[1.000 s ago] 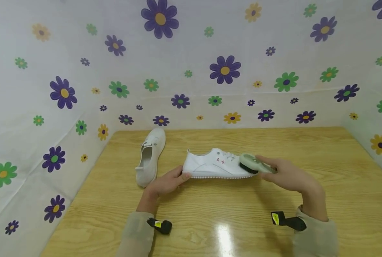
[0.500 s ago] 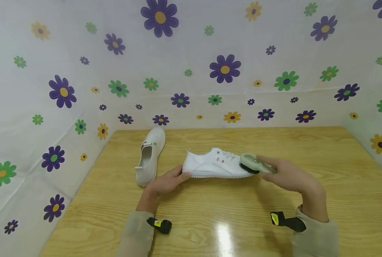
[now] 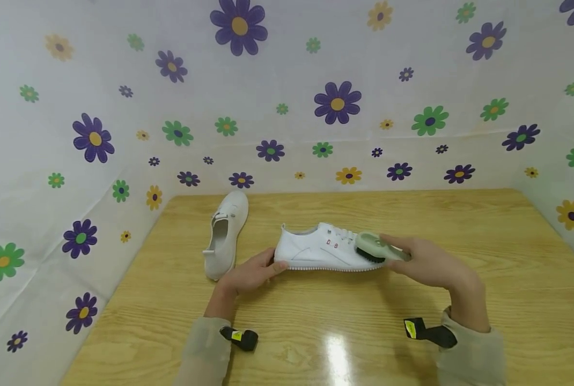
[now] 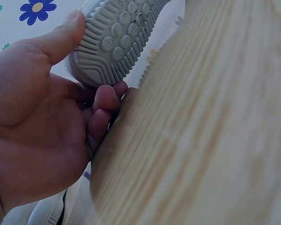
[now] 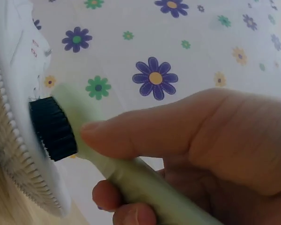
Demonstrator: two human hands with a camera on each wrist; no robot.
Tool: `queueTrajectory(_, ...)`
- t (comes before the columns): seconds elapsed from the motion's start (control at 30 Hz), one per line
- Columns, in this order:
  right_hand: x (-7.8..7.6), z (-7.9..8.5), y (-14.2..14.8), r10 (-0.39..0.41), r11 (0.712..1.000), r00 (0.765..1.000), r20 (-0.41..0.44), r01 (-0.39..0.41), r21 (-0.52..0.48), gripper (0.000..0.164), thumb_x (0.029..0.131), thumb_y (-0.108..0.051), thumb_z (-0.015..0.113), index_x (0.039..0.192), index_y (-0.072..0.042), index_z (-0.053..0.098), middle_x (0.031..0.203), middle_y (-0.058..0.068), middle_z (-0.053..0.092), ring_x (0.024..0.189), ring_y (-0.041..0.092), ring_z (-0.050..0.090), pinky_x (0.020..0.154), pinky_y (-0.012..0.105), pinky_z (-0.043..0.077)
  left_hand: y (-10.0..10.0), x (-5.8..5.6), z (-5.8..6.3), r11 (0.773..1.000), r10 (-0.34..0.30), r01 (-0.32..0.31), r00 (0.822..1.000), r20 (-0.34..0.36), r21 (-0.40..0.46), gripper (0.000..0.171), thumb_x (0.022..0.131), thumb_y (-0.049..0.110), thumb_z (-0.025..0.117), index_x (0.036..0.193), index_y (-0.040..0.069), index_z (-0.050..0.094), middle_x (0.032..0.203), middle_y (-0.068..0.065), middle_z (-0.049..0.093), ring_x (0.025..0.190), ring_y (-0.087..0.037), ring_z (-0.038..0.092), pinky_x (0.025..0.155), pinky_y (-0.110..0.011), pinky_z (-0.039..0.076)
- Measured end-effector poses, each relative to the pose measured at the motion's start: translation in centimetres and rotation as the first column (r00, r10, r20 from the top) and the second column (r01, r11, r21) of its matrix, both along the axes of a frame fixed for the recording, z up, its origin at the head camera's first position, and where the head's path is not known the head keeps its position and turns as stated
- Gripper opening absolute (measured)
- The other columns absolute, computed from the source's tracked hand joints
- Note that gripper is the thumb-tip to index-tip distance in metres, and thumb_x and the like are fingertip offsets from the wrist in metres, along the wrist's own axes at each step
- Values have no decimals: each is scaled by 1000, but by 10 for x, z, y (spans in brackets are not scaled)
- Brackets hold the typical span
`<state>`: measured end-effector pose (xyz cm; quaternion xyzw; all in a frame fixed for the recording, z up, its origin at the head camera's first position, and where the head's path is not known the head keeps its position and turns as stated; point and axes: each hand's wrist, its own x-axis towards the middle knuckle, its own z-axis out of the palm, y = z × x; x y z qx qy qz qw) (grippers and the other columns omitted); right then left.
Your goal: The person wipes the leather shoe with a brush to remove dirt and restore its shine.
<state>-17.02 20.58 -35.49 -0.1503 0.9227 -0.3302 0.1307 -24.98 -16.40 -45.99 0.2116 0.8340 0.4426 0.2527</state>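
Note:
A white lace-up shoe is held side-on above the table, its toe pointing right. My left hand grips it by the heel, with the thumb on the sole's edge. In the left wrist view the ridged, studded sole tilts toward the camera. My right hand holds a pale green shoe brush by its handle. The brush's dark bristles press against the shoe's upper near the toe. In the right wrist view the thumb lies along the back of the brush.
A second white shoe lies on the wooden table, left of the held one and close to my left hand. A white flowered cloth hangs along the back and both sides of the table.
The right hand and brush have shifted slightly left along the shoe's toe area. The shoe's toe has dipped a little. The left hand keeps its hold on the heel.

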Motion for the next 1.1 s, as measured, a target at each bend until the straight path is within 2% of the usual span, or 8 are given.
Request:
queueTrajectory(0.17,-2,0,-4,-16,999,999,-32,17,42,58,97,-23,62,149,-5,43,138,26,53,100,29,52,86,44,45,1,0,2,1000,-9,9,1000,5,18,43,105,39,47,130,3,46,97,-11,54,87,-22,51,81,-36,43)
queueTrajectory(0.37,-3,-3,-8,6,1000,1000,-20,-6,-1,58,98,-23,63,150,-6,43,143,26,49,109,30,53,94,51,46,2,1,3,1000,-16,16,1000,9,22,43,106,38,47,129,2,46,97,-11,54,88,-22,51,82,-37,42)
queueTrajectory(0.53,-1,-6,7,-39,999,999,-11,40,17,59,97,-20,63,149,-2,42,132,26,55,95,29,53,76,42,46,2,1,2,1000,-11,11,1000,1,10,46,106,41,45,133,4,45,99,-10,54,90,-22,51,83,-37,42)
queueTrajectory(0.7,-9,-11,-2,-82,994,996,-36,84,63,60,98,-23,61,150,-3,41,133,28,55,94,30,52,78,43,46,1,3,1,1000,3,-3,1000,-8,12,46,106,40,44,135,4,45,102,-10,54,89,-22,51,82,-36,43)
queueTrajectory(0.73,-10,-11,-5,-78,995,997,-29,80,52,59,97,-22,61,150,-4,41,131,27,56,90,29,53,75,43,46,1,3,1,1000,1,-1,1000,-8,15,46,106,40,44,135,3,45,102,-10,54,89,-22,51,82,-36,43)
queueTrajectory(0.8,-9,-9,-8,-58,998,998,-20,59,29,59,97,-21,62,150,-4,42,136,28,54,93,29,53,79,45,47,1,3,0,1000,1,-1,1000,-8,13,46,106,40,44,134,4,46,102,-10,53,89,-22,51,82,-37,43)
queueTrajectory(0.9,-5,-6,-3,-52,999,999,13,52,-1,60,96,-21,63,149,-2,42,134,27,54,93,28,51,76,40,44,2,3,-1,1000,-2,2,1000,-14,8,44,106,40,44,131,4,46,102,-10,54,90,-22,51,83,-37,42)
queueTrajectory(1.1,-9,-12,2,-143,987,989,-29,145,76,63,97,-18,59,151,4,34,125,29,56,79,26,50,66,36,40,1,2,0,1000,2,-2,1000,-13,6,48,106,41,43,138,5,44,111,-11,54,94,-23,52,87,-38,42)
